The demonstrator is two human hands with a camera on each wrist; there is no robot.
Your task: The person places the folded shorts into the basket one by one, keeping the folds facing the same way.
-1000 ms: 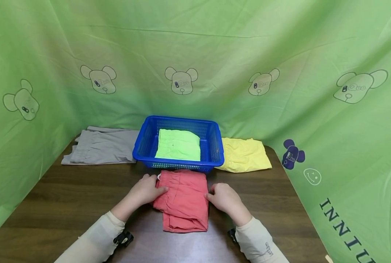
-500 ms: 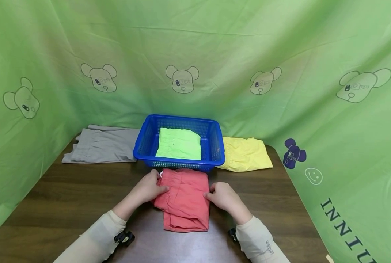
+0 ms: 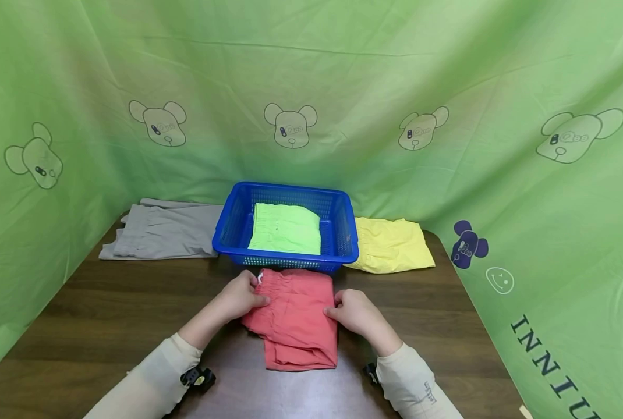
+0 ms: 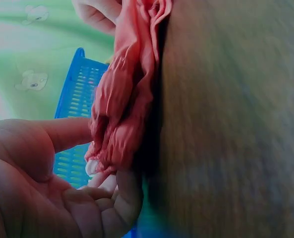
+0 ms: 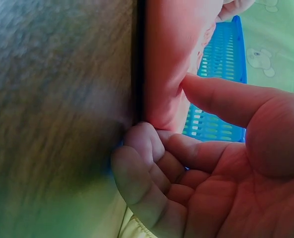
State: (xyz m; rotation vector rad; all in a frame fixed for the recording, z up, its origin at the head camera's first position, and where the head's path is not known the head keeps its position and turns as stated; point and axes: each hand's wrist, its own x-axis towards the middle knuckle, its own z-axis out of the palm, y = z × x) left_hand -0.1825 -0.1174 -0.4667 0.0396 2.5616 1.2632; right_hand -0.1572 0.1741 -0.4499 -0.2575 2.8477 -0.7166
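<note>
Folded red pants (image 3: pixel 301 317) with a gathered elastic waistband lie in front of the basket in the head view. My left hand (image 3: pixel 240 295) pinches the waistband side, thumb on top and fingers curled beneath, as the left wrist view shows. A small white piece (image 4: pixel 91 167) shows at the waistband there. At the opposite folded edge my right hand (image 3: pixel 358 314) pinches the cloth, thumb above and curled fingers at the underside. In the left wrist view a dark strip of shadow runs between the red pants (image 4: pixel 119 94) and the table.
A blue plastic basket (image 3: pixel 285 262) stands behind the pants, with a folded lime-green garment (image 3: pixel 285 228) inside. Grey folded clothing (image 3: pixel 170 233) lies to its left and a yellow folded garment (image 3: pixel 392 245) to its right. A green curtain (image 3: pixel 343 75) encloses the wooden table (image 3: pixel 117 326).
The red pants have shifted slightly to the right between my hands. My left hand has moved slightly up and right along the waistband; the right hand is nearly still.
</note>
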